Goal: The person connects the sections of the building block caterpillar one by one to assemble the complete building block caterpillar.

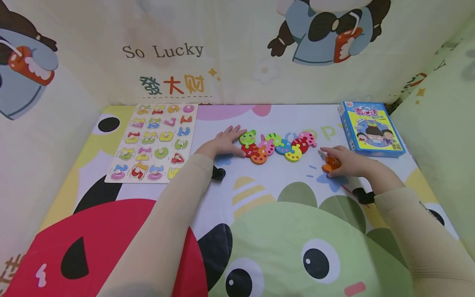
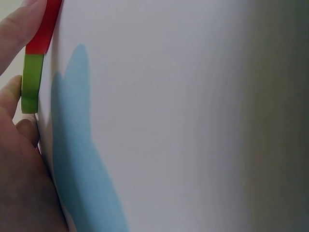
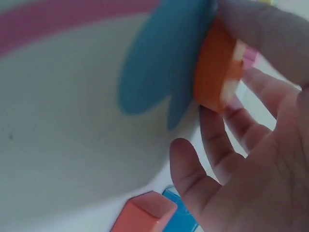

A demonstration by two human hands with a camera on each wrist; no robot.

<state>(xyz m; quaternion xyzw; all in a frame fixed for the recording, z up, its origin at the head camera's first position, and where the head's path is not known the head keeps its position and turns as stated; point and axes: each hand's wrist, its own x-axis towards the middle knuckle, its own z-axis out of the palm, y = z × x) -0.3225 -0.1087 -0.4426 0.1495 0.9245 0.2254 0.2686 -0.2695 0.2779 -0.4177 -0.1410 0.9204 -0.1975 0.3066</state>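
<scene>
My left hand (image 1: 222,143) rests at the left end of a row of colourful numbered wooden puzzle pieces (image 1: 283,147). Its fingers reach out, and its thumb and fingertips touch the red-and-green frog-headed end piece (image 1: 248,150). That piece's green edge (image 2: 32,82) shows beside the fingers in the left wrist view. To the right of the row, apart from it, my right hand (image 1: 346,161) pinches an orange puzzle piece (image 1: 331,163) between thumb and fingers. In the right wrist view this orange piece (image 3: 212,67) stands on edge close to the tablecloth, partly covered by the thumb.
A white board (image 1: 128,181) with several coloured number pieces lies left of my left hand. Behind my right hand lies a blue and yellow box (image 1: 372,130). The patterned tablecloth (image 1: 282,255) ends at a printed fabric backdrop (image 1: 237,53), with fabric on both sides.
</scene>
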